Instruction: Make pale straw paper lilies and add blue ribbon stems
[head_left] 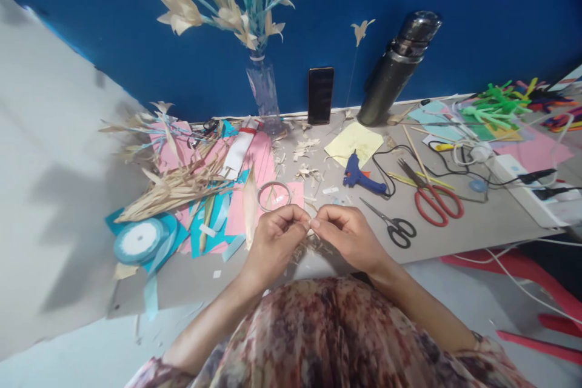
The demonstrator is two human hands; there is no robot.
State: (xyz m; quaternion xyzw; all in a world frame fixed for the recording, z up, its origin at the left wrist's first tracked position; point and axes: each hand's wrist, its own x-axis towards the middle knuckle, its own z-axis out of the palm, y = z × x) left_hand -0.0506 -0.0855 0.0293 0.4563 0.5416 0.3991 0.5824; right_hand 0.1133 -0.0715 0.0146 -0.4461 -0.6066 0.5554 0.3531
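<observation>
Phone behind-left of glue gun, flask behind-right; red scissors right, black scissors front-right; open worktop farther front-right.

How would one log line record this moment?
left hand, right hand: pinching small pale piece | nearby: blue glue gun, black-handled scissors

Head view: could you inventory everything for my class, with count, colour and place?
Table: 1, grey, beneath
Flower bunches: 2, cream, in bottle and left
Bottle: 1, clear, back
Single flower: 1, cream, back
Phone: 1, black, back
Flask: 1, dark, back right
Glue gun: 1, blue, right
Scissors: 2, black and red handles, right
Pipe cleaners: many, mostly green, right
Power strip: 1, white, right
Ring: 1, grey, centre left
Ribbon roll: 1, light blue, left
Husk bundle: 1, tan, left
Paper sheets: several, pink, blue, yellow, both sides
Clothing: 1, patterned, bottom
Left hand, right hand: 2, bare, centre, fingers pinching pale scrap
</observation>
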